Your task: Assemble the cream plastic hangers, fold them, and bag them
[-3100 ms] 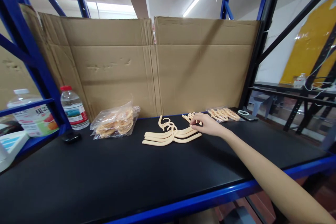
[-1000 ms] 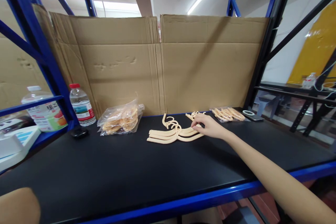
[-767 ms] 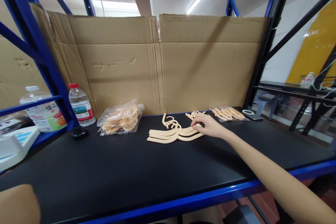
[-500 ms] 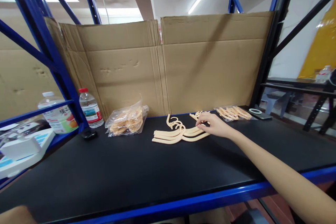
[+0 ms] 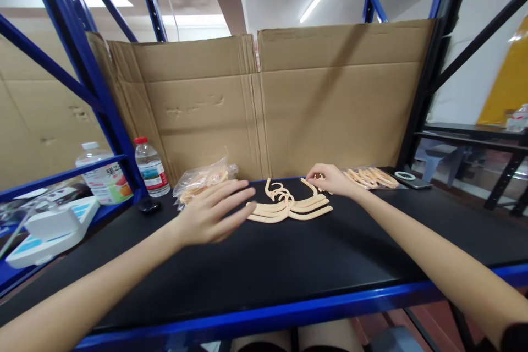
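Observation:
Several cream-coloured hangers (image 5: 305, 209) lie stacked on the black tabletop (image 5: 264, 264), their hooks toward the back. My left hand (image 5: 216, 210) hovers over the table left of them, fingers spread and holding nothing, partly in front of a clear bag of cream pieces (image 5: 206, 176). At the back right of the stack, my right hand (image 5: 328, 179) is at small cream pieces (image 5: 319, 177) and a short curved cream strip (image 5: 310, 186). Its fingers are bent together near the strip's upper end; whether they grip anything is too small to tell.
A red-capped bottle (image 5: 152, 168) and a black mouse-like object (image 5: 149, 205) are at the left. At the back right lie another bag of cream pieces (image 5: 373, 177) and a phone (image 5: 414, 182) with a white ring (image 5: 405, 175). Cardboard (image 5: 338, 104) stands behind.
My left hand has come up from the lower left corner to beside the hangers. My right hand has moved back, off the hangers, to the small pieces. The view has shifted slightly.

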Available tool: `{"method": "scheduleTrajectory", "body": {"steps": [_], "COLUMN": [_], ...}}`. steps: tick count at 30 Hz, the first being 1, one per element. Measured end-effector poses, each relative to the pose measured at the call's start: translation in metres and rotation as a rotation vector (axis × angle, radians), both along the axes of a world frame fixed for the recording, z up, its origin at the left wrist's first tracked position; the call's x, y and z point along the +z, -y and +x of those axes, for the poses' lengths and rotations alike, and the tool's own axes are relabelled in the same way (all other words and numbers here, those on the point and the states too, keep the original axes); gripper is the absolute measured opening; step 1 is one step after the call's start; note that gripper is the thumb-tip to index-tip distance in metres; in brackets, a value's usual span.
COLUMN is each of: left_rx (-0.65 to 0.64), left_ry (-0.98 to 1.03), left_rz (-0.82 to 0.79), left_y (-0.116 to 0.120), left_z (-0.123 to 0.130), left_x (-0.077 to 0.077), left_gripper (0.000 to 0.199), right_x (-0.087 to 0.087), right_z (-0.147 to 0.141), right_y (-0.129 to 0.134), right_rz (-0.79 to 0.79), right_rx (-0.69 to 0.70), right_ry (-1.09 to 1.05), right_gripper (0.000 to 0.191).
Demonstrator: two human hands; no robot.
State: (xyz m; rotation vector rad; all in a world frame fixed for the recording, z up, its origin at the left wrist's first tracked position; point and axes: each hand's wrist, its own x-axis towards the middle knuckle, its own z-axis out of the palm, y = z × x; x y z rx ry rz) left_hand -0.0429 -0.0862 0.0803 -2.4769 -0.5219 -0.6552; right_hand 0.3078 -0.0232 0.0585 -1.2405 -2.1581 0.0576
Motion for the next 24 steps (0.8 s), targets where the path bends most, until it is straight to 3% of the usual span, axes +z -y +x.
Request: {"method": "scheduleTrajectory", "body": {"steps": [4,7,11,16,24], "left_rx": [0.404,0.578,0.776,0.892,0.901], "left_ry": [-0.061,0.025,0.075,0.056,0.169], "left_rz": [-0.362,-0.445,-0.610,-0.806,-0.876], "left_y": [-0.040,-0.083,-0.127,-0.153,-0.163], "left_z": [0.054,0.085,0.100,0.105,0.106], "left_x": [-0.010,-0.020,-0.030,-0.039,-0.039], "left_gripper": [0.022,0.022,0.029,0.030,0.031], "right_x": [0.003,0.001,-0.008,-0.016,-0.022], "right_z": [-0.028,-0.053,-0.077,-0.098,-0.114], "right_y": [-0.045,-0.075,-0.100,-0.117,-0.122], "right_rz": [-0.134,-0.279,-0.484,-0.672,-0.768], "right_rx": [-0.084,-0.164,-0.241,-0.292,-0.320], "right_ry": [0.091,0.186,0.279,0.279,0.041], "right_gripper": [0.011,0.012,0.024,0.027,0.028]}}
